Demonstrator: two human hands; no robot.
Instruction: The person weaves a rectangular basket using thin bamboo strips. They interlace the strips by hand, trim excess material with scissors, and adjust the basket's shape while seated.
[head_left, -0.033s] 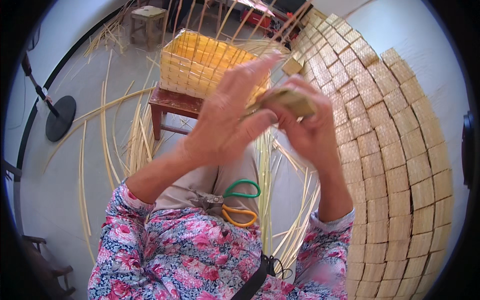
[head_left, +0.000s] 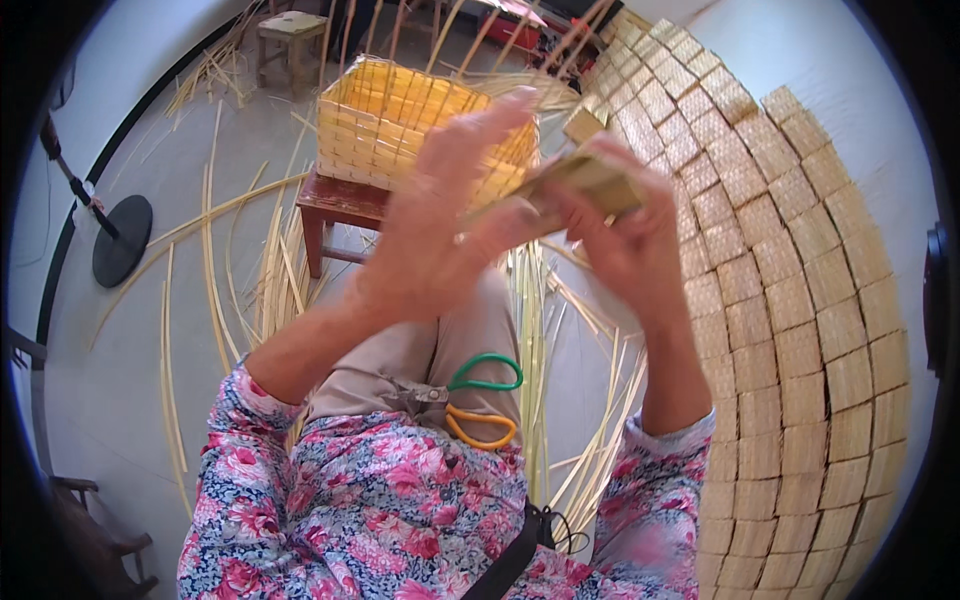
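My right hand (head_left: 640, 235) grips a flat olive-tan piece (head_left: 600, 185); it looks like bamboo or straw strip, but motion blur hides its exact kind. The fingers wrap its far edge and the thumb presses the near side. My left hand (head_left: 425, 220) is at the piece's left end, its fingers stretched upward and apart and its thumb pointing at the piece. Blur hides whether that thumb touches it. Behind my hands, a yellow-lined woven basket (head_left: 360, 140) with tall upright stakes stands on a dark red stool (head_left: 345, 200). Scissors with green and orange handles (head_left: 485, 372) lie across my lap.
Stacked woven square pieces (head_left: 790, 340) fill the right side. Long pale strips (head_left: 210, 290) lie on the floor to the left, with more beside my right knee. A round black stand base (head_left: 122, 240) is at the left, and a small wooden stool (head_left: 290, 35) at the back.
My left hand has shifted slightly left. The right hand has moved a little right with the flat piece, and more of the piece shows between the hands.
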